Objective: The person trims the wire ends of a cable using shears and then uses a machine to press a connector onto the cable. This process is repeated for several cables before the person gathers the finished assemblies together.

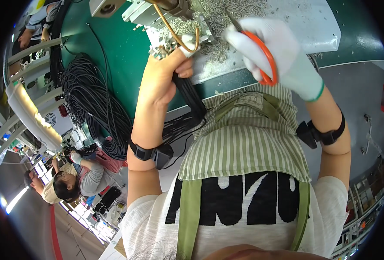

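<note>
My left hand (pixel 170 71) is closed around a bundle of black cables (pixel 191 97), which hangs down toward my apron. Small metal ends show above its fingers, beside a bent brass-coloured tube (pixel 172 30). The thumb has a white cover on its tip. In a white glove, my right hand (pixel 274 52) grips a pair of scissors (pixel 263 54) with red loop handles, its dark pointed tip aimed up and left. Under that tip and around the machine's metal block (pixel 205 30) lie many small silvery pieces (pixel 222 47).
A machine head (pixel 174 6) stands over the grey metal plate (pixel 317 26) on the green table (pixel 114 26). At left lies a large coil of black cables (pixel 86 93), beside a lit lamp bar (pixel 34 112). Other people (pixel 90 177) sit farther left.
</note>
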Demonstrator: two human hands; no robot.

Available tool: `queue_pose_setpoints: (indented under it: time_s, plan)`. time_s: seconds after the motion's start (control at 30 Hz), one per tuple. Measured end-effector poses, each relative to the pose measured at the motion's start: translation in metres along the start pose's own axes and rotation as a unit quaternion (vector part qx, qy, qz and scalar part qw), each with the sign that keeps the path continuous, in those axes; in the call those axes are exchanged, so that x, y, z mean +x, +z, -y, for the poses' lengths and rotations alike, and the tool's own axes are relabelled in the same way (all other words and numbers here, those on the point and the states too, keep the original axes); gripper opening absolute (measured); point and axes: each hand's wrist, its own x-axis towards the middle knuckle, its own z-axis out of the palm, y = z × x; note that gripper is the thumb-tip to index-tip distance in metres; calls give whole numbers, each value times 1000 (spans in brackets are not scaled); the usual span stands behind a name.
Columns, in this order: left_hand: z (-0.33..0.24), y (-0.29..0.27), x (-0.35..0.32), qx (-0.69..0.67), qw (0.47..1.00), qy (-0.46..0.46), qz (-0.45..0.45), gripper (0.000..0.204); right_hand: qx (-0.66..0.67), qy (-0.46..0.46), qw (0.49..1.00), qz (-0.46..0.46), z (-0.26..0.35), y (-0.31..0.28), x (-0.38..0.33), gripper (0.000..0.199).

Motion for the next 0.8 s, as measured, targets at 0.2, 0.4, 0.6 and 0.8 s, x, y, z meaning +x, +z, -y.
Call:
queue_pose_setpoints:
  time_s: [0.2,0.4,0.6,0.8]
  plan:
    - [-10,2,23,67,997,17,45,6,113,36,990,70,7,-6,45,25]
    - [-13,12,22,179,982,51,-30,5,131,74,984,91,6,-7,49,23]
    - [-15,17,20,282,952,116,-35,9,149,71,981,101,7,-8,51,22]
    - [-15,21,15,336,933,126,-37,13,167,78,978,95,0,-8,48,19]
